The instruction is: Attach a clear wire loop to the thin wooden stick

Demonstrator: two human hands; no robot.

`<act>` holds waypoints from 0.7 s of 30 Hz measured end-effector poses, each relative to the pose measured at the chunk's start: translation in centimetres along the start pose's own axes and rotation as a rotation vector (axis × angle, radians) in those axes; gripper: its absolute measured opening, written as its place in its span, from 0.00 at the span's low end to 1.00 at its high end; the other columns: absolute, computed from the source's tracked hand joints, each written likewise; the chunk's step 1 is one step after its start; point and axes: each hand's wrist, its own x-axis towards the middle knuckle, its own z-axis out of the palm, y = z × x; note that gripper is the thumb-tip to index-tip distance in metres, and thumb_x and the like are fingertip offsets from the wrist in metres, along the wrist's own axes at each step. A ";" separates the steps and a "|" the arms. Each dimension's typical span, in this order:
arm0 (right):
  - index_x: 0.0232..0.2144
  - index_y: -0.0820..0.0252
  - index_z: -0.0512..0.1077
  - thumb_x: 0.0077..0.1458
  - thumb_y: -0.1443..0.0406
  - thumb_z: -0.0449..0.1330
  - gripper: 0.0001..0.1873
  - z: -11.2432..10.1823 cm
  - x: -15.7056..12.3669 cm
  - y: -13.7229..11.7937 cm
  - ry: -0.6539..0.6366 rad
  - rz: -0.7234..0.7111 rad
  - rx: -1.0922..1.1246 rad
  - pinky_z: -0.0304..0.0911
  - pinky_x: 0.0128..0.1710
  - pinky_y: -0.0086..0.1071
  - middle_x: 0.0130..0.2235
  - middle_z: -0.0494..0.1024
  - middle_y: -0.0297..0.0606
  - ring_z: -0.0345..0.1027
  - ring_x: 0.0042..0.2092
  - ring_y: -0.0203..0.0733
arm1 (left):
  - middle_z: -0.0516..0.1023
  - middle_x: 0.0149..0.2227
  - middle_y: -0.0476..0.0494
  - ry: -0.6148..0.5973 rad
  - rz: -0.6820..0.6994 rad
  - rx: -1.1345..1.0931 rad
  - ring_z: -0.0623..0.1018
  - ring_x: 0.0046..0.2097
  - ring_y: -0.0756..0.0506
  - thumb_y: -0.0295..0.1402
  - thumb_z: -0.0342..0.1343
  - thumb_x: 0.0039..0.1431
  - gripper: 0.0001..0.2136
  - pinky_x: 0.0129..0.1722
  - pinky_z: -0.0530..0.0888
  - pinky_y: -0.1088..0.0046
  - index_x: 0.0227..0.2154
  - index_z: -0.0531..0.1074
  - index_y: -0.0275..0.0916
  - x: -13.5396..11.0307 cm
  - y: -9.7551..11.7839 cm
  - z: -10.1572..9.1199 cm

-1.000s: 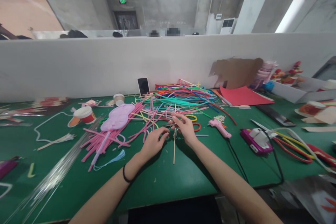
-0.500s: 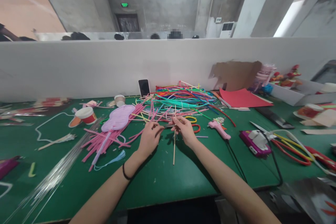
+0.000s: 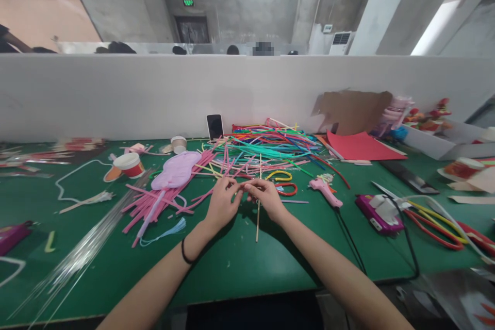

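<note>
Over the middle of the green table, my left hand [image 3: 223, 202] and my right hand [image 3: 268, 199] meet at the fingertips. A thin wooden stick [image 3: 258, 226] runs upright through the fingers of my right hand, its ends showing above and below. The fingers of my left hand are pinched together; anything between them is too small or hidden to name. Just beyond my right hand lie scissors [image 3: 286, 189] with red and yellow handles. A thin lilac strip [image 3: 294, 201] rests beside that hand.
Pink pipe cleaners [image 3: 135, 211] and a lilac fan-shaped piece [image 3: 177, 169] lie left, near silver wires [image 3: 87, 247]. A colourful pipe-cleaner pile [image 3: 270, 145] and phone [image 3: 215, 127] are behind. Rightward are a pink glue gun [image 3: 327, 193], purple power strip [image 3: 377, 216] and large scissors [image 3: 435, 227].
My right hand's fingers have moved left and down to meet my left fingertips, closing the gap between the hands. The stick stays nearly in place, and the view has shifted slightly.
</note>
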 end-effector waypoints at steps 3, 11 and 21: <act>0.32 0.58 0.81 0.46 0.53 0.69 0.15 0.0 0.0 -0.2 0.004 -0.011 -0.024 0.56 0.20 0.25 0.28 0.79 0.35 0.66 0.23 0.33 | 0.74 0.35 0.43 -0.068 -0.011 -0.103 0.72 0.40 0.43 0.33 0.51 0.66 0.08 0.43 0.69 0.64 0.39 0.74 0.37 0.0 0.1 0.0; 0.33 0.58 0.82 0.47 0.53 0.69 0.16 -0.3 -0.1 -0.7 0.011 -0.009 -0.082 0.54 0.20 0.26 0.26 0.77 0.34 0.63 0.23 0.32 | 0.77 0.29 0.47 -0.137 -0.229 -0.424 0.75 0.34 0.46 0.39 0.49 0.67 0.15 0.37 0.69 0.71 0.29 0.73 0.38 0.4 0.2 0.0; 0.35 0.58 0.81 0.43 0.55 0.73 0.17 -1.1 0.6 0.0 0.140 0.090 0.204 0.53 0.21 0.24 0.29 0.78 0.33 0.65 0.25 0.30 | 0.82 0.35 0.44 -0.022 -0.179 -0.336 0.79 0.39 0.45 0.38 0.51 0.67 0.13 0.43 0.72 0.68 0.33 0.78 0.39 0.4 0.1 -0.1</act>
